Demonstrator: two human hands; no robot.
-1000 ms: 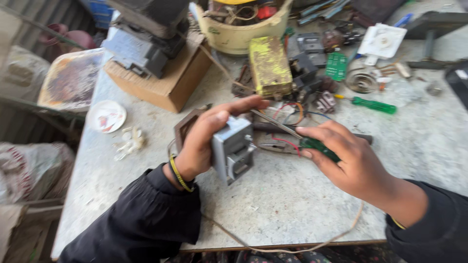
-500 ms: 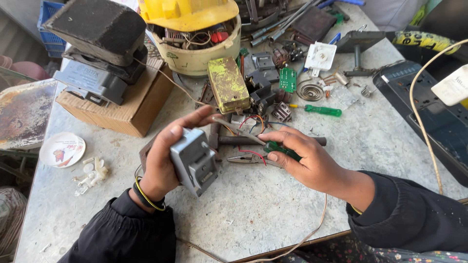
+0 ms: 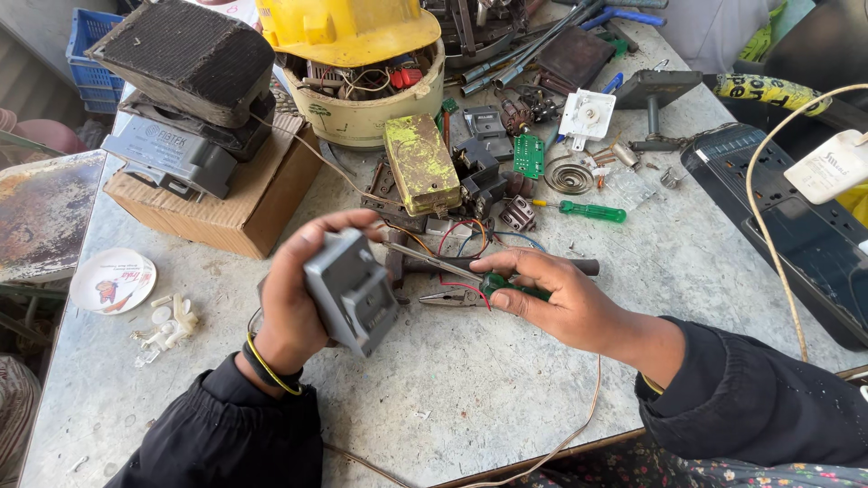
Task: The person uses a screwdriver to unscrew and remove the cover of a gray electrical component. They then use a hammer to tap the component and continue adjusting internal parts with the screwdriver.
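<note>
A grey box-shaped part (image 3: 351,291) sits at lower centre-left of the frame, gripped by the left hand (image 3: 298,303); just right, the right hand (image 3: 561,298) pinches a green-handled screwdriver (image 3: 452,269) pointing at it; a cardboard box (image 3: 221,203) lies upper left.
</note>
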